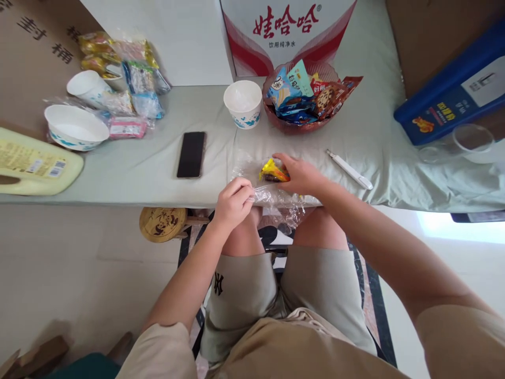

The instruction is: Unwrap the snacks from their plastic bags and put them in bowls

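Note:
My left hand (235,202) is closed, pinching the edge of a clear plastic bag (270,196) at the front edge of the cloth-covered table. Fingers of my right hand (302,175) are wrapped round a small snack packet (272,171) in a yellow wrapper, partly hidden by the hand. The packet lies over the clear plastic, and part of the bag hangs over the edge above my knees. Beyond my hands stand a white paper cup (243,105) with a blue pattern and a reddish see-through bowl (290,125) heaped with snack packets. To the right lies a white utility knife (349,168).
A black phone (191,155) lies left of my hands. Further left are bagged snacks (140,79), a paper bowl (77,126) and a pale yellow jug (37,163). A blue box (453,89) and a clear cup (471,141) stand right. White cartons (290,37) line the back.

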The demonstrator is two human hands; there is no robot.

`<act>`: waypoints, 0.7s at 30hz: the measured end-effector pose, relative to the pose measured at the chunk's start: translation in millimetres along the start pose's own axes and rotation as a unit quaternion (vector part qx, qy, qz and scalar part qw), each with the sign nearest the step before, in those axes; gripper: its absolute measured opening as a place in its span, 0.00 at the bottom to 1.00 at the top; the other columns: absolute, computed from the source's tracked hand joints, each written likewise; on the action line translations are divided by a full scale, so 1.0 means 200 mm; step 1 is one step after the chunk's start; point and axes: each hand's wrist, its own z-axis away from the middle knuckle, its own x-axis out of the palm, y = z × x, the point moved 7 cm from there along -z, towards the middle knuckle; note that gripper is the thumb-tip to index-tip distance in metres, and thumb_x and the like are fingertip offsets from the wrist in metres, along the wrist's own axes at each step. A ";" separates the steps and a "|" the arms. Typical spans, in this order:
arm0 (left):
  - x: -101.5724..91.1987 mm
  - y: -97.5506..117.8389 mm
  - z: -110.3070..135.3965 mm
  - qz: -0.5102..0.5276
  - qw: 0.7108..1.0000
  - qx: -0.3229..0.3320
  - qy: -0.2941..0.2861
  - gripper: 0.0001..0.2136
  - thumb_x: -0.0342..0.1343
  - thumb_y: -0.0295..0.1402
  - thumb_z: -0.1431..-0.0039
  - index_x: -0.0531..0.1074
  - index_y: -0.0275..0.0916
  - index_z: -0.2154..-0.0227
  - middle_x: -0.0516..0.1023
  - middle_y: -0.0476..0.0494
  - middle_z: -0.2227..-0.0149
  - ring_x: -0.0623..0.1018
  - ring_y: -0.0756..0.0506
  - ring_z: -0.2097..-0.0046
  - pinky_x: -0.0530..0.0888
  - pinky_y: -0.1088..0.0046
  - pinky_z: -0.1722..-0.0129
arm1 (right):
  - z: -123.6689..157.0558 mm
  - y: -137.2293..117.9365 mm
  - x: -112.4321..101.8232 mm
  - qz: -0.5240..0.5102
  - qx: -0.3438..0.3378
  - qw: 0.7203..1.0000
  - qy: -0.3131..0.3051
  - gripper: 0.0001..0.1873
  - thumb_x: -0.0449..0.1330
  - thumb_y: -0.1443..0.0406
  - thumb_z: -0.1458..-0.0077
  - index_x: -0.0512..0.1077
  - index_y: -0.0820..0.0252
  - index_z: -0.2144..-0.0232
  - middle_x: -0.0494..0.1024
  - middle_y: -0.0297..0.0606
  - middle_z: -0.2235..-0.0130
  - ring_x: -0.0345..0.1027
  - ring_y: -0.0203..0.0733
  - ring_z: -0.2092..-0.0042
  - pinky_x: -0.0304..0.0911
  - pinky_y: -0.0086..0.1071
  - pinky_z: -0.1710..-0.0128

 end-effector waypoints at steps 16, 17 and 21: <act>0.01 -0.06 0.16 -0.004 0.962 -0.050 -0.267 0.08 0.52 0.24 0.44 0.74 0.42 0.70 0.78 0.48 0.66 0.77 0.47 0.65 0.72 0.72 0.63 | 0.02 -0.11 0.00 0.142 -0.009 0.989 -0.043 0.22 0.61 0.64 0.46 0.71 0.61 0.48 0.77 0.52 0.50 0.72 0.59 0.49 0.66 0.43 0.56; -0.01 -0.05 0.15 0.008 0.954 -0.056 -0.294 0.07 0.55 0.26 0.45 0.76 0.43 0.67 0.79 0.48 0.66 0.78 0.46 0.65 0.73 0.72 0.63 | 0.02 -0.10 0.00 0.134 -0.009 0.990 -0.046 0.23 0.61 0.64 0.46 0.71 0.61 0.48 0.77 0.51 0.51 0.72 0.57 0.50 0.65 0.41 0.56; -0.16 -0.05 0.00 0.067 0.968 -0.099 -0.220 0.12 0.56 0.38 0.40 0.76 0.43 0.56 0.82 0.46 0.56 0.80 0.43 0.54 0.75 0.67 0.51 | -0.02 -0.03 -0.01 0.058 -0.022 0.997 -0.049 0.25 0.64 0.61 0.48 0.70 0.61 0.48 0.76 0.48 0.52 0.72 0.52 0.53 0.65 0.36 0.56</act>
